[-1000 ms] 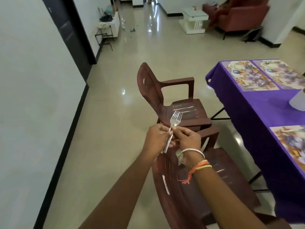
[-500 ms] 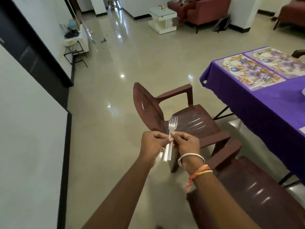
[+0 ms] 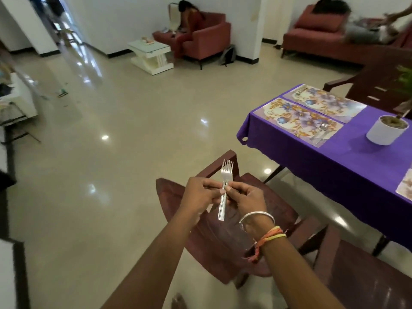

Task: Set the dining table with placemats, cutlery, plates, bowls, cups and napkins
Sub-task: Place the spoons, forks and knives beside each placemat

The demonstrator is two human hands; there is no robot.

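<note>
Forks (image 3: 227,175), shiny steel, flat-handled; upright in pinch, L hand (image 3: 200,195) & R hand (image 3: 247,197)

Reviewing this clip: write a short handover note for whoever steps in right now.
Left hand and right hand: both pinch the forks, seemingly two stacked, tines up, above a brown chair.
Table: nearer placemat with a spoon on it, farther placemat beside it, third placemat at the right edge, plant pot.
Done: placemats, some cutlery.
Left: lay the forks. Plates, bowls, cups and napkins are not in view.
</note>
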